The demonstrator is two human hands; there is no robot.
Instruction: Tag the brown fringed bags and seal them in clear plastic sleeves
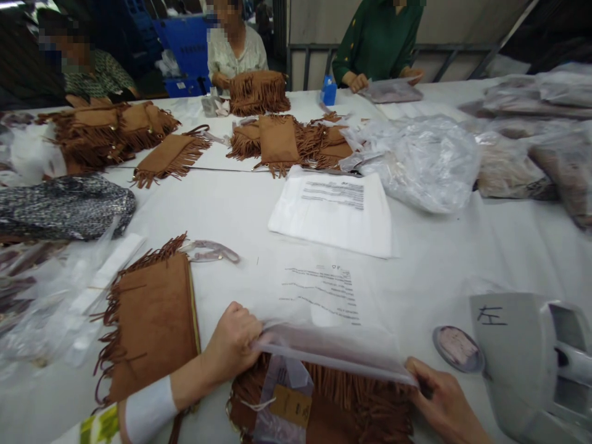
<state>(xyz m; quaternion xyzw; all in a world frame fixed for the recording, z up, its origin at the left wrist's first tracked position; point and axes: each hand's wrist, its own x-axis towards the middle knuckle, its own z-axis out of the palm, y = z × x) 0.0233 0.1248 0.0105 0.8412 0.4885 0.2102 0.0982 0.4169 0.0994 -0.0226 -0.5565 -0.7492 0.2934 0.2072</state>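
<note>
A clear printed plastic bag (319, 302) lies on the table before me, its near edge lifted. My left hand (235, 339) is closed on the left corner of that edge. On the right corner, my right hand (437, 391) pinches the bag the same way. Just below the bag's mouth lies a brown fringed handbag (361, 401), partly under the edge. A tan hang tag (291, 404) and a small clear pouch rest on it. Left of my left hand, a second brown fringed bag (155, 320) lies flat, its zipper along the right side.
A stack of white printed bags (330, 209) lies beyond. A grey tape dispenser (522, 351) and a small round dish (457, 348) stand at right. Brown fringed bags (280, 139), crumpled plastic (420, 160) and wrapped goods (513, 154) cover the far side, where several people work.
</note>
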